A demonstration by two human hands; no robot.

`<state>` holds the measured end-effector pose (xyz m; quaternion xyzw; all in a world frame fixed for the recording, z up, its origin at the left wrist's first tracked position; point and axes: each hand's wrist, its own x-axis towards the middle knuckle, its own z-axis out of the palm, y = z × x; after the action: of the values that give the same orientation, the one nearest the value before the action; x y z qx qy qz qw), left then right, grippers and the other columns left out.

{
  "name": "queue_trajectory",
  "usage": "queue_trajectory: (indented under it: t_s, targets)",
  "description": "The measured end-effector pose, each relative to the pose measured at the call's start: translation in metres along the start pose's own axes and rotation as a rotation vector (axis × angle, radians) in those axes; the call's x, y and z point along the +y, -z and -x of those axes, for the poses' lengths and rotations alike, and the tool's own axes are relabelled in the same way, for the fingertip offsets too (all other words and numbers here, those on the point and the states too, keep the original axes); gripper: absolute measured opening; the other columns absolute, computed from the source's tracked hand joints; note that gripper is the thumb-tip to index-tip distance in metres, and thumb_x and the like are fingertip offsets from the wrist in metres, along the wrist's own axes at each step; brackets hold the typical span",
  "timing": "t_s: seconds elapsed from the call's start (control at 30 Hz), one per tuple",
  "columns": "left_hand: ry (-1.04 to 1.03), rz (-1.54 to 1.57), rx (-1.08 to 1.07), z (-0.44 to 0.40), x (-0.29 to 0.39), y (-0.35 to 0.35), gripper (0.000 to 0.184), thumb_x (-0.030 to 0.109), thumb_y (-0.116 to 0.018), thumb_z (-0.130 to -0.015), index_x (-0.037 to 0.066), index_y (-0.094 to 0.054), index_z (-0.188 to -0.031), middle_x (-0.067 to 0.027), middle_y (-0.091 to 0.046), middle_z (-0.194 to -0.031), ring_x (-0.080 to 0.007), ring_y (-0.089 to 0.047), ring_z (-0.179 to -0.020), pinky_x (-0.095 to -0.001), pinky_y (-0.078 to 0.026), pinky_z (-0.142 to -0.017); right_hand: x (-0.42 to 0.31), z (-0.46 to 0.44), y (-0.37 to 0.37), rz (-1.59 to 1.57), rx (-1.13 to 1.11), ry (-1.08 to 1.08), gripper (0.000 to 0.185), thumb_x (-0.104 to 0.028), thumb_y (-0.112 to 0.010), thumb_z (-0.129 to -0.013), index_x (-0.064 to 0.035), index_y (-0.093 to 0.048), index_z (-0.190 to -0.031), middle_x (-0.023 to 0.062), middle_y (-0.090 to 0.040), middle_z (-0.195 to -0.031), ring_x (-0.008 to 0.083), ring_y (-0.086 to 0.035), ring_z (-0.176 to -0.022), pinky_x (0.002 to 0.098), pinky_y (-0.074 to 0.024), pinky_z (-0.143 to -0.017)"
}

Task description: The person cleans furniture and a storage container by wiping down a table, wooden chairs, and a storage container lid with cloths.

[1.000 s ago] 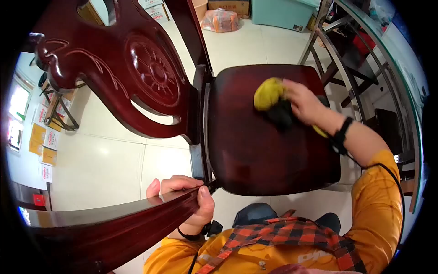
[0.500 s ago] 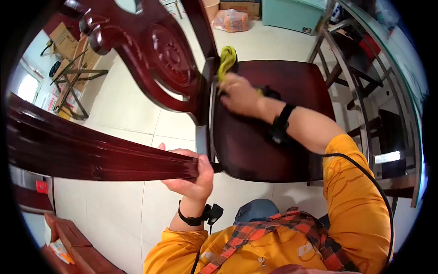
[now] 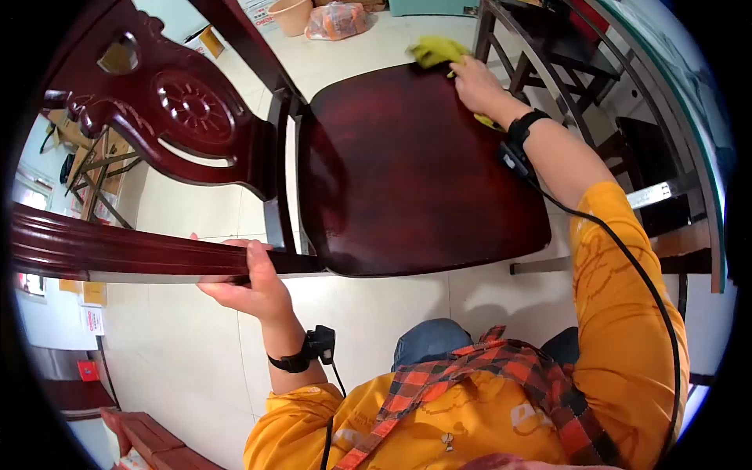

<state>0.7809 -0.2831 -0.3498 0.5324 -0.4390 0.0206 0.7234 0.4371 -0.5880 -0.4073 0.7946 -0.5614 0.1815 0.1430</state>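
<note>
A dark red wooden chair (image 3: 423, 180) with a glossy seat and carved backrest (image 3: 192, 106) fills the middle of the head view. My left hand (image 3: 254, 282) is wrapped round the near post (image 3: 141, 252) of its back, close to where the post meets the seat. At the seat's far right corner, my right hand (image 3: 476, 82) grips a yellow-green cloth (image 3: 439, 52). Part of the cloth hangs past the seat edge, and another bit shows under my wrist. The fingertips of my right hand are partly hidden.
A glass-topped table (image 3: 666, 102) with metal legs stands on the right, close to my right arm. Behind the chair are a bucket (image 3: 291, 16), a plastic bag (image 3: 337, 21) and a green box (image 3: 431, 7). A folding frame (image 3: 100, 176) stands at left.
My right hand has carried the cloth from beside the backrest across the seat to its far right corner. The chair appears shifted left in view, with my left hand still on its post.
</note>
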Motion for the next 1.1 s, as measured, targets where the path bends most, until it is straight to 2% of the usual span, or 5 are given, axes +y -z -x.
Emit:
queue_trajectory:
  t_s: [0.23,0.57,0.77,0.83,1.1]
  targets:
    - [0.056,-0.024,0.082,0.000,0.004,-0.006,0.062,-0.001,-0.063,-0.078,-0.007,-0.034,-0.133,-0.0143,-0.058,-0.088,-0.0173,-0.059,-0.069,-0.0260,-0.052,-0.063,0.036,0.075,0.013,-0.534,-0.254,-0.737,0.047,-0.034,-0.037,-0.099,0.0044,-0.065,-0.100,0.0260,-0.065,-0.102,0.0446,-0.060,-0.099,0.0491,-0.0461,-0.087]
    - [0.010,-0.047,0.056,-0.002,0.001,-0.006,0.052,0.003,-0.062,-0.078,-0.008,-0.037,-0.122,-0.0172,-0.054,-0.096,-0.0196,-0.059,-0.071,-0.0295,-0.053,-0.065,-0.063,0.286,0.124,-0.846,-0.042,-0.879,0.041,-0.035,-0.044,-0.099,0.0049,-0.049,-0.093,0.0306,-0.057,-0.087,0.0460,-0.056,-0.086,0.0466,-0.0439,-0.077]
    - [0.035,-0.050,0.031,-0.001,0.006,-0.007,0.051,0.006,-0.061,-0.079,-0.006,-0.035,-0.121,-0.0174,-0.055,-0.096,-0.0207,-0.058,-0.068,-0.0303,-0.052,-0.063,-0.095,0.342,0.140,-1.081,0.211,-0.757,0.039,-0.027,-0.051,-0.097,0.0033,-0.050,-0.122,0.0203,-0.057,-0.096,0.0381,-0.055,-0.082,0.0456,-0.0437,-0.072]
    - [0.022,-0.063,0.008,0.000,0.005,-0.005,0.052,0.007,-0.061,-0.079,-0.006,-0.034,-0.121,-0.0173,-0.055,-0.095,-0.0209,-0.058,-0.067,-0.0306,-0.051,-0.062,-0.089,0.322,0.164,-0.899,0.407,-0.311,0.045,-0.025,-0.058,-0.093,-0.0010,-0.050,-0.130,0.0129,-0.057,-0.097,0.0315,-0.056,-0.084,0.0430,-0.0431,-0.074]
    - [-0.034,-0.067,0.019,0.000,0.005,-0.007,0.055,0.009,-0.061,-0.079,-0.006,-0.033,-0.123,-0.0179,-0.055,-0.094,-0.0211,-0.058,-0.066,-0.0304,-0.051,-0.060,-0.162,0.234,0.127,-0.236,-0.074,0.166,0.017,-0.024,-0.061,-0.081,-0.0138,-0.067,-0.094,0.0047,-0.056,-0.098,0.0231,-0.050,-0.093,0.0383,-0.0365,-0.076]
